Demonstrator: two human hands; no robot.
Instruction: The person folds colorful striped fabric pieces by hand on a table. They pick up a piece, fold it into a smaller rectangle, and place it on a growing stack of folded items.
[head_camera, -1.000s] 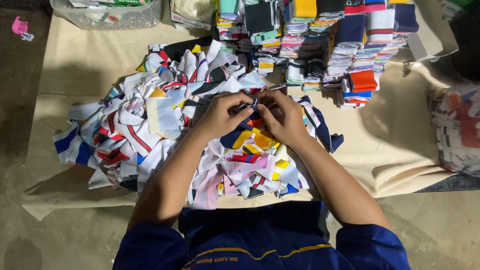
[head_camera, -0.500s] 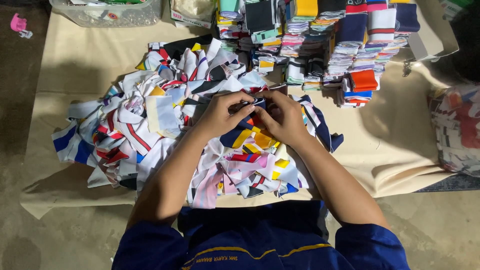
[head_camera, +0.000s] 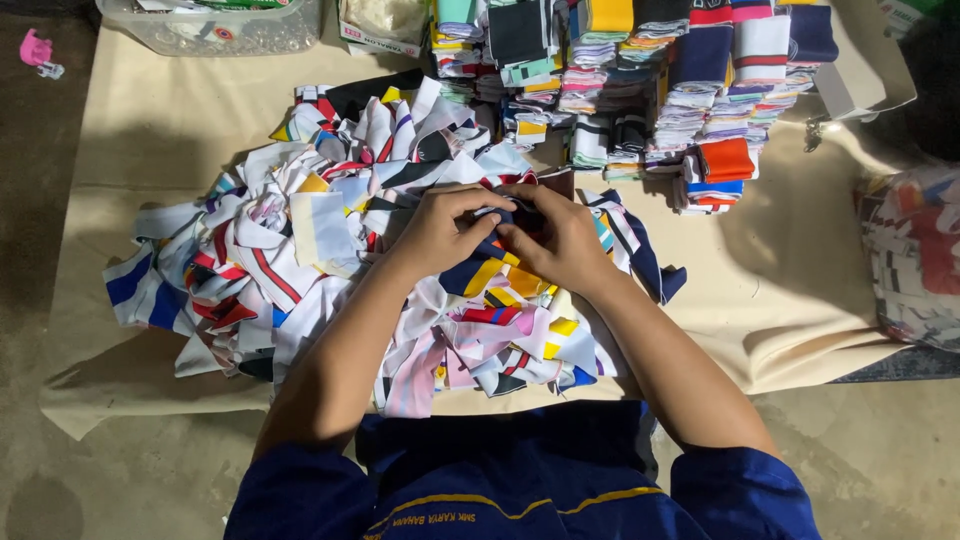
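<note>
My left hand (head_camera: 440, 232) and right hand (head_camera: 560, 245) meet over the loose heap of soft striped knit fabric strips (head_camera: 300, 260), fingers (head_camera: 490, 213) of both pinched together on a small dark navy fabric piece (head_camera: 505, 222) at the heap's top middle. Since a second ago my hands have stayed put, the right fingers curling a little tighter over the piece. Neat stacks of folded ribbed cloth (head_camera: 680, 90) crowd the far edge of the beige cloth sheet (head_camera: 800, 270), which lies bare to my right
</note>
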